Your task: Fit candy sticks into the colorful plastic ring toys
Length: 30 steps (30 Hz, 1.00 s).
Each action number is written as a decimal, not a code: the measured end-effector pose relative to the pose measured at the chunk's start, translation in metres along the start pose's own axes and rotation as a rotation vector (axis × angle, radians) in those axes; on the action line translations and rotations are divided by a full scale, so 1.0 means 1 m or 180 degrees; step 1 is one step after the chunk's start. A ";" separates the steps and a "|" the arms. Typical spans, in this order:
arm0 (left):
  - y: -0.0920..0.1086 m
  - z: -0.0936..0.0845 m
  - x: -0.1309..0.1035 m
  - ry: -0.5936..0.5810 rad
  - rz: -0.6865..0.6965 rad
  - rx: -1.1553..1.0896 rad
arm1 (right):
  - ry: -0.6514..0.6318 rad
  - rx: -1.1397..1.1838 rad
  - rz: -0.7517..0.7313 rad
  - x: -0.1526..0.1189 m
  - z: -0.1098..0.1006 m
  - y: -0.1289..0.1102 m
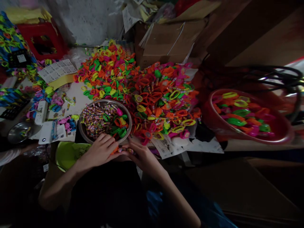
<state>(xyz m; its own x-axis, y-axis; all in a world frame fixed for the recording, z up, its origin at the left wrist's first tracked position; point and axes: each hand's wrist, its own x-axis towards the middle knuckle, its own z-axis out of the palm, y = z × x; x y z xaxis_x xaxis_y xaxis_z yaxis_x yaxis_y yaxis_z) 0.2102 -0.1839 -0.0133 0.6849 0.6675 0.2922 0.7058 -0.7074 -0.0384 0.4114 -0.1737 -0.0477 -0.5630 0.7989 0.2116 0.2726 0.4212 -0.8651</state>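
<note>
My left hand [102,149] is closed on a small orange plastic piece [114,150], just in front of a round metal bowl [130,122]. Facing it, my right hand [142,154] pinches a small patterned stick [129,150] that meets the orange piece. In the bowl lie many more patterned sticks [95,122], with green, orange and pink plastic pieces [121,122] at its right side. Beyond and to the right rises a heap of bright ring-shaped plastic pieces [163,95], some with patterned sticks on them. My fingers partly hide both held parts.
A red basin [282,136] of similar pieces stands at the right, near black cables [268,74]. Behind the heap is a cardboard box [166,39]. On the left are a yellow-green container [65,155], a power strip [41,112], a small metal bowl [16,136] and another person's arm [11,155].
</note>
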 end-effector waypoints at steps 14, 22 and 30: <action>0.005 0.010 -0.007 0.0105 0.0079 -0.0251 | 0.0443 -0.0298 -0.0424 -0.009 0.018 0.003; -0.001 0.017 -0.004 -0.0663 -0.0326 -0.0881 | -0.0208 0.0025 0.0451 -0.006 0.008 0.022; -0.095 0.071 0.002 -0.0431 -0.1387 -0.0577 | -0.0084 -0.0512 0.1303 -0.018 -0.046 0.065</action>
<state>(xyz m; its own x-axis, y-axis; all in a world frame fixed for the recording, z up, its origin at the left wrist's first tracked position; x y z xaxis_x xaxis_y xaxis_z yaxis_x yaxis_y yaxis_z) 0.1569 -0.0988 -0.0773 0.3587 0.9261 0.1168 0.8973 -0.3766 0.2303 0.4750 -0.1413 -0.0873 -0.4025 0.9035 -0.1474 0.5941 0.1354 -0.7929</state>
